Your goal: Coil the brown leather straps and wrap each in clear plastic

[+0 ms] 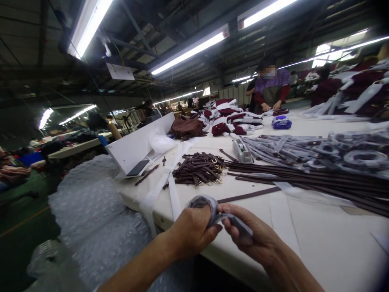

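A: Setting?
B: Cream-covered worktable, under the pile of short dark-brown straps, used as reference. Left of the pile, crumpled translucent bubble wrap. Right of it, long flat dark-brown straps, leather-like, laid roughly parallel.
A: Hands?
B: Both on the pile's near side. Left hand: fingers curled around a film-wrapped strap coil. Right hand: thumb and fingers pinching its flat free tail.
A: Coil and tail, relation?
B: Coil just nearer than the pile, rounded, glossy. Tail leaves it rightward, long axis slanting across the right fingers, away from the pile. Neither hand is nearer; each touches its own part.
A: Smallest item?
B: Gold-toned metal loops, pile's right edge.
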The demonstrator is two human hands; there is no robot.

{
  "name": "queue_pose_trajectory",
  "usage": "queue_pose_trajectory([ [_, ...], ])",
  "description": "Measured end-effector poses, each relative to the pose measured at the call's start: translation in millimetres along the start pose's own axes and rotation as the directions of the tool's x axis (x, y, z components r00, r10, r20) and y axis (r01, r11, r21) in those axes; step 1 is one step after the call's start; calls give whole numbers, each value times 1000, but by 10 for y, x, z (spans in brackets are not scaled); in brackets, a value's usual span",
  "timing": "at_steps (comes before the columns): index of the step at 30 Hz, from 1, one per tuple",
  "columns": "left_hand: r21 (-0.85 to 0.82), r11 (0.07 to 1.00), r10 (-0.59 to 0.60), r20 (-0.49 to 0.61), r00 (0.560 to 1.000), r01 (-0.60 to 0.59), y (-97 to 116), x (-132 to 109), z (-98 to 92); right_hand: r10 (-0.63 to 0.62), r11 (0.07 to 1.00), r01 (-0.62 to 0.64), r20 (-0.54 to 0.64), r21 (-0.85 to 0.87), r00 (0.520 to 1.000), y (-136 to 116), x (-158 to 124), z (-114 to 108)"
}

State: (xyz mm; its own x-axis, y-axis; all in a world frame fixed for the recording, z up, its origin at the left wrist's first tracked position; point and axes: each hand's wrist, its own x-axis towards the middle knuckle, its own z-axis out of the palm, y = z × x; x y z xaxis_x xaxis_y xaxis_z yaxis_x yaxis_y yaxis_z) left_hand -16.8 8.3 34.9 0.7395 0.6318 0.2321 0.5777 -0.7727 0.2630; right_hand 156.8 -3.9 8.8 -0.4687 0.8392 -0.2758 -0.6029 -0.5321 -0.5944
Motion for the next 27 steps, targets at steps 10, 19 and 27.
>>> queue_pose_trajectory([
  [10, 19, 987, 158, -33, 987, -158, -60, 211, 286, -376, 626, 455, 266, -633, 888, -183, -8, -485],
  [19, -530, 780, 498, 205, 843, -332, 43, 739, 944, -55, 291, 567, 578, -771, 814, -612, -484, -1199],
  [27, -432, 774, 520, 19, 854, -462, -42, 1089, 1278, -227, 93, 636, 605, -766, 763, -770, -477, -1491],
])
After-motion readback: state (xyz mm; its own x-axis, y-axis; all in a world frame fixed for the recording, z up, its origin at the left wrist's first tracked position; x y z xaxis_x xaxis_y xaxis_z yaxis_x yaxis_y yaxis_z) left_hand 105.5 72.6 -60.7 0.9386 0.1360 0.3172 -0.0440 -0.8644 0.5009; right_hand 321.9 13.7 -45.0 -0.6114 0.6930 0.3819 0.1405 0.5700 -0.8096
